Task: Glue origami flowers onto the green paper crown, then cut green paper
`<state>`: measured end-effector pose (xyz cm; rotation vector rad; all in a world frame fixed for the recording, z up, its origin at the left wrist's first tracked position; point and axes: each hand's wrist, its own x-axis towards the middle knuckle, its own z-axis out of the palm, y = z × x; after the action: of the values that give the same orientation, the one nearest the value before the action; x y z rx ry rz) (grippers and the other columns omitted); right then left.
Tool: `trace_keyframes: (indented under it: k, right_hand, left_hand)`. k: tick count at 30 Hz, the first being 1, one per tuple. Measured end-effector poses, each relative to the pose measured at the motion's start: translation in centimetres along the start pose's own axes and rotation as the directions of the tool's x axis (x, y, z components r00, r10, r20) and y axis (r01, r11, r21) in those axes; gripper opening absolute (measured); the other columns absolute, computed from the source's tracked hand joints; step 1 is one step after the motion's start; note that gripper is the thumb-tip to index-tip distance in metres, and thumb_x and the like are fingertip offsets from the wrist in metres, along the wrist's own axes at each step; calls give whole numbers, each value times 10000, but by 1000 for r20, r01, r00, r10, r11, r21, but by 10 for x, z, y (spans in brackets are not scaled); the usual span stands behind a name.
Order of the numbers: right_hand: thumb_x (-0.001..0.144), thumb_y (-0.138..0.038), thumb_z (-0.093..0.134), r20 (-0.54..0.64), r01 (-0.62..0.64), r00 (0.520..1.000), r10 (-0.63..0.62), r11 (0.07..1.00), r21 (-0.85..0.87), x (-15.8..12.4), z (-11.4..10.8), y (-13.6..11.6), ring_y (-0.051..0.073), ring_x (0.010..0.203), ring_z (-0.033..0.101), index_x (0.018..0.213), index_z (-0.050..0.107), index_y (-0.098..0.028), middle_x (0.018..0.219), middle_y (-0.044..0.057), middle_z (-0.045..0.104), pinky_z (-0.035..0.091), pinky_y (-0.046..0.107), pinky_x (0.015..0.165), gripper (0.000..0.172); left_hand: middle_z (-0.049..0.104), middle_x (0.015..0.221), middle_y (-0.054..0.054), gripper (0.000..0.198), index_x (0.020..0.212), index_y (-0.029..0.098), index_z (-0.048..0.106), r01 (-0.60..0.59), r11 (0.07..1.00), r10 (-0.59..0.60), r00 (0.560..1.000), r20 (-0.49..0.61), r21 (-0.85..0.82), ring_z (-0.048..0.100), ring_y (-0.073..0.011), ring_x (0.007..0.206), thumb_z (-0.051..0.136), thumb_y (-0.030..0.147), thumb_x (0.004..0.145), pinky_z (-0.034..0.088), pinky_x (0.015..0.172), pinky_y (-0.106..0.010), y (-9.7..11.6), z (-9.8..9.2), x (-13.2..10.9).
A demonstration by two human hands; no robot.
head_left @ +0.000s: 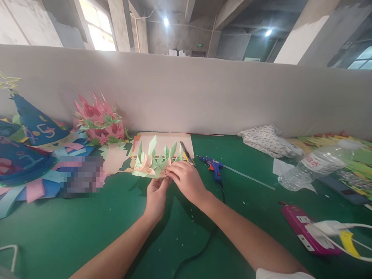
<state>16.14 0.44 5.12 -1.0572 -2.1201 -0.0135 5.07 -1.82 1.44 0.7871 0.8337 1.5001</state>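
Note:
A green and peach folded-paper crown (pixel 151 157) is held up a little above the table, its leaf-like points upright. My left hand (pixel 157 193) grips its lower band from below, fingers closed on it. From the right, my right hand (pixel 186 176) pinches the same band close to a peach paper flower; the fingertips of both hands nearly meet. Behind the right hand, a yellow and black utility knife (pixel 186 153) lies against a stack of peach paper sheets (pixel 174 141). A blue glue gun (pixel 213 166) with a long glue stick in its back rests just to the right.
Blue paper cone hats (pixel 39 120) and a pink paper crown (pixel 100 120) stand at left among paper strips. At right are a plastic bottle (pixel 315 166), a patterned cloth (pixel 269 140) and a magenta power strip (pixel 305 228). A pale partition (pixel 203 93) borders the green table (pixel 116 228).

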Motion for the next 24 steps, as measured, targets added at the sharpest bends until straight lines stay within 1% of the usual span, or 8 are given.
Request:
trace_keyframes:
  k: [3, 11, 17, 19, 22, 24]
  right_hand:
    - [849, -152, 538, 1, 1, 1000, -1, 1000, 0, 0, 0, 0, 192, 843, 600, 907, 678, -192, 887, 48, 681, 488, 353, 775, 157]
    - [846, -154, 548, 0, -2, 1000, 2, 1000, -3, -1, 2, 2, 193, 852, 598, 918, 673, -183, 900, 46, 682, 484, 353, 786, 147]
    - [848, -154, 543, -11, 7, 1000, -7, 1000, -16, -1, 0, 1, 194, 848, 599, 915, 669, -173, 895, 50, 682, 484, 347, 788, 144]
    - [851, -160, 540, -15, 8, 1000, -8, 1000, -13, 0, -2, 0, 197, 854, 601, 927, 666, -174, 898, 52, 684, 482, 349, 791, 148]
    - [864, -196, 528, -13, 17, 1000, -17, 999, 35, 1, -5, -1, 193, 889, 604, 989, 646, -197, 936, 44, 686, 470, 353, 822, 173]
    - [874, -212, 514, -32, 28, 999, -25, 995, 91, 3, -8, -1, 180, 909, 603, 1037, 626, -215, 957, 32, 685, 459, 343, 846, 198]
  left_hand:
    - [666, 776, -19, 123, 790, 161, 653, 3, 1000, -3, 1000, 5, -7, 597, -171, 883, 664, 252, 707, 402, 903, -329, 1, 0, 0]
    - [666, 806, -30, 108, 770, 153, 659, -1, 1000, 1, 1000, 9, -14, 592, -175, 905, 658, 249, 719, 406, 920, -339, 0, -1, 0]
    - [665, 722, -25, 107, 713, 150, 653, 20, 1000, -20, 1000, 13, -10, 606, -186, 877, 679, 252, 694, 405, 922, -363, 0, -2, 2]
    - [683, 792, -34, 138, 774, 157, 658, 32, 999, -31, 999, 28, -24, 606, -189, 909, 697, 245, 676, 401, 928, -361, 0, -3, 5]
    - [677, 983, -56, 313, 945, 183, 638, 9, 998, -6, 999, 51, -57, 584, -198, 1003, 725, 227, 648, 390, 948, -366, 2, -5, 9]
    - [654, 1075, -65, 380, 1006, 194, 619, -14, 998, 18, 998, 61, -69, 564, -206, 1057, 733, 224, 646, 380, 962, -368, 4, -7, 12]
